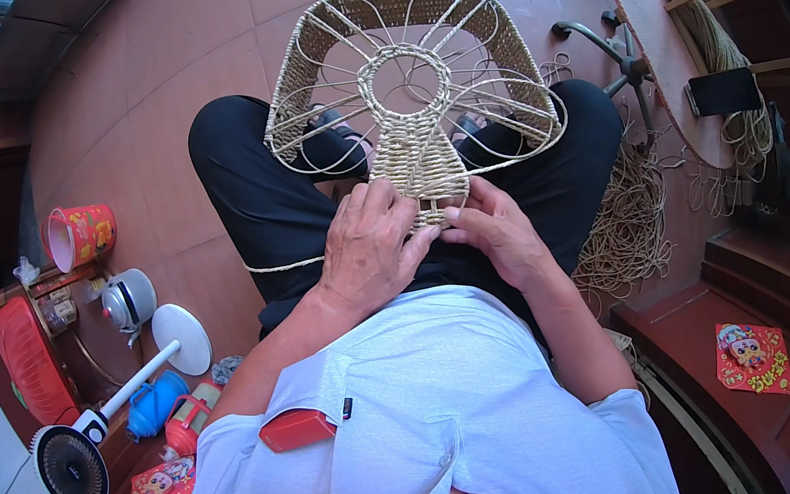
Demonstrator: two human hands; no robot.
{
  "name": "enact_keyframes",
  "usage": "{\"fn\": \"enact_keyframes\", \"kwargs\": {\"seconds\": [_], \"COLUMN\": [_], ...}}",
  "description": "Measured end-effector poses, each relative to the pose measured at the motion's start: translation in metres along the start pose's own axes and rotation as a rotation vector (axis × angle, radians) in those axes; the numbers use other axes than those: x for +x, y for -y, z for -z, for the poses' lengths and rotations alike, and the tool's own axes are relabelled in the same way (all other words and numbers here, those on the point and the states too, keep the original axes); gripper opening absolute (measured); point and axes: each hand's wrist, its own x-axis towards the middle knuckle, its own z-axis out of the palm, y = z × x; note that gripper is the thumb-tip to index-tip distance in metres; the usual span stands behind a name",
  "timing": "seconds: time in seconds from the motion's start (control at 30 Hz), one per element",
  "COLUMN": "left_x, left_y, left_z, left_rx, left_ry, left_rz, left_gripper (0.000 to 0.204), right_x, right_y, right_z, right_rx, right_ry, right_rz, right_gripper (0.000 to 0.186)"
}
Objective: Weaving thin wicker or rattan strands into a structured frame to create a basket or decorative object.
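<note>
A basket-like piece woven of pale straw cord lies across my lap, its wide, curved rim away from me. Thin cords fan out from a round ring in its middle, and a dense woven strip runs from that ring toward my belly. My left hand is closed on the strip's near end at its left edge. At the right edge my right hand pinches the same end, thumb on top. Between the fingers a small gap in the weave shows. A loose cord runs leftward from beneath my left hand; another loops off to the right.
A heap of straw cord lies on the floor at right, beside a wheeled stand and an oval board carrying a dark phone. On the left are a red bucket, a kettle, a fan and a blue jug.
</note>
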Motion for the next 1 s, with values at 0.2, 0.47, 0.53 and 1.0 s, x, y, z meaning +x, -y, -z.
{"fn": "enact_keyframes", "kwargs": {"seconds": [0.2,0.47,0.53,1.0], "left_x": [-0.004,-0.007,-0.008,-0.009], "left_y": [0.006,0.002,0.002,0.006], "left_z": [-0.003,-0.01,-0.011,-0.013], "left_rx": [-0.199,-0.291,-0.292,-0.362], "left_ry": [-0.106,-0.21,-0.209,-0.199], "left_rz": [0.069,0.172,0.174,0.228], "left_gripper": [0.022,0.019,0.018,0.014], "right_x": [0.015,0.025,0.024,0.021], "right_y": [-0.011,-0.016,-0.019,-0.031], "right_z": [-0.015,-0.019,-0.023,-0.022], "right_rx": [0.072,0.163,0.218,0.545], "right_ry": [0.021,0.057,0.057,0.177], "right_rz": [0.065,0.047,0.044,0.024], "right_gripper": [0.048,0.041,0.042,0.051]}}
